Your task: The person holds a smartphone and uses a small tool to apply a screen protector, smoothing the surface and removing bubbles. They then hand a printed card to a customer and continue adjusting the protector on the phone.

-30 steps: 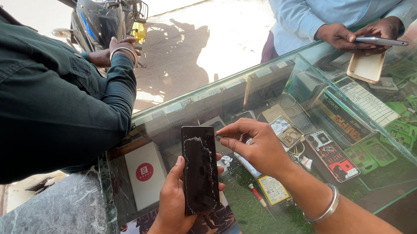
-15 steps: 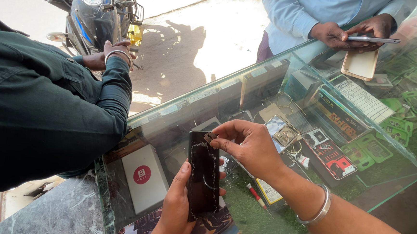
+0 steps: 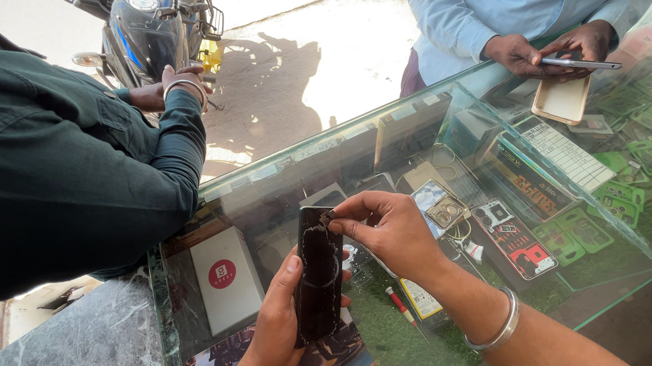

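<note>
My left hand (image 3: 276, 323) grips a black phone (image 3: 319, 274) upright over the glass counter (image 3: 389, 134), thumb along its left edge. Its front shows a cracked, partly lifted film with curved marks. My right hand (image 3: 387, 228) pinches a corner of that film at the phone's top right between thumb and forefinger. A metal bangle (image 3: 499, 333) sits on my right wrist.
Under the glass lie a white box (image 3: 223, 278), phone cases, green packets (image 3: 572, 232) and a red-handled screwdriver (image 3: 403, 307). A person in a dark shirt (image 3: 62, 182) leans at the left. Another in light blue holds a phone (image 3: 581, 63) far right. A motorbike (image 3: 151, 18) stands behind.
My right hand's fingers have closed on the top edge of the phone and lifted a bit of film. The phone has shifted slightly right and lower in my left hand.
</note>
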The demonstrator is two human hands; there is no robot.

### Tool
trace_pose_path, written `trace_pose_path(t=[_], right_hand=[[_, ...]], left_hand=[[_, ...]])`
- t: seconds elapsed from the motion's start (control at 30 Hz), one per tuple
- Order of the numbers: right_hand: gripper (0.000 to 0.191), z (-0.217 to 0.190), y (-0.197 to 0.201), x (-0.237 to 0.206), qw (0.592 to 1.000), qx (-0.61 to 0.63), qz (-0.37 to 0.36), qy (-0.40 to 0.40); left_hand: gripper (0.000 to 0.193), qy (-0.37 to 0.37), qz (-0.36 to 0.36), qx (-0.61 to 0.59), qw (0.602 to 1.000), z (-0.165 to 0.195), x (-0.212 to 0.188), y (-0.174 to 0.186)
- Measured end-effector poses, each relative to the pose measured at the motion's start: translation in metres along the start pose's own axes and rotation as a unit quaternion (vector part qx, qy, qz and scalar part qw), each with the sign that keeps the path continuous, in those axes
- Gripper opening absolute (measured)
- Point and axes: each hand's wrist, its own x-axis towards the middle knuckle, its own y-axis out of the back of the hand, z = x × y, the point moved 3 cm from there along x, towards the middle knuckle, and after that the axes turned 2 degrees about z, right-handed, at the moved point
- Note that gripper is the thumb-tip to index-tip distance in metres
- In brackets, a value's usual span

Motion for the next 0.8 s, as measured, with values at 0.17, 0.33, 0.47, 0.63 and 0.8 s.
trace_pose_path(t=[0.17,0.33,0.47,0.63,0.8], right_hand=[[0.013,0.006,-0.003,0.003,0.994,0.101,-0.029,-0.016],[0.014,0.003,-0.001,0.002,0.999,0.042,-0.016,0.008],[0.015,-0.005,0.003,0.0,0.998,-0.009,-0.008,0.058],[0.018,-0.006,0.002,0.0,0.998,-0.058,-0.007,0.027],[0.016,-0.007,0.002,-0.001,0.998,-0.02,-0.019,0.058]], left_hand=[[0.059,-0.001,0.011,0.02,1.0,-0.002,0.001,0.002],[0.061,0.001,0.017,0.042,0.999,-0.003,0.002,0.002],[0.062,-0.004,0.005,0.032,0.999,-0.003,0.002,0.001],[0.061,-0.004,0.009,0.024,1.0,-0.002,0.002,0.001],[0.061,0.0,0.009,0.029,1.0,-0.002,0.001,0.001]])
